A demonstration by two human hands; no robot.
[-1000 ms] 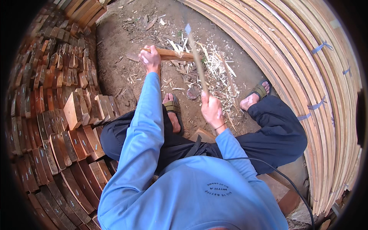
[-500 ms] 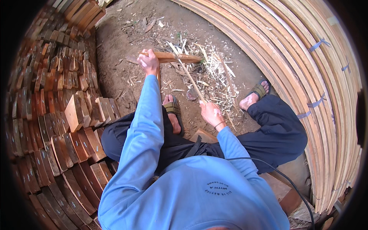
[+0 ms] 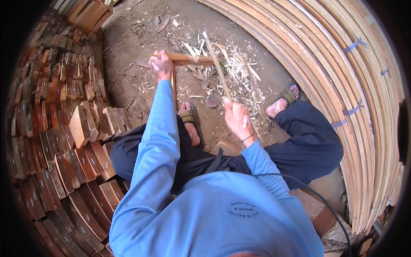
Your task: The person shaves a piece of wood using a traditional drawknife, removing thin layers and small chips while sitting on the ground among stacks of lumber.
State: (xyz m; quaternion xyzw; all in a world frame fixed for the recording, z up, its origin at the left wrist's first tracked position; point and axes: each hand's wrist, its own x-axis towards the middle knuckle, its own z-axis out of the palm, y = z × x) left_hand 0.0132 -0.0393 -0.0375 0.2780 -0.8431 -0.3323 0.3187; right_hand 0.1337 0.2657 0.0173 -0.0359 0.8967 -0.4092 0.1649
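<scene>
holding wood [image 3: 184, 59] by left end in clenched left grip [image 3: 161, 65], clasping pale-handled tool [image 3: 221, 78] in closed right grip [image 3: 238, 118], with wood orange-brown, splintery at far edge, held crosswise beside shavings [image 3: 240, 73]

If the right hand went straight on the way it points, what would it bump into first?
Probably the piece of wood in the left hand: it lies ahead of the right hand, up along its long tool. Heights are hard to judge, so the hand might pass above or below instead.
</scene>
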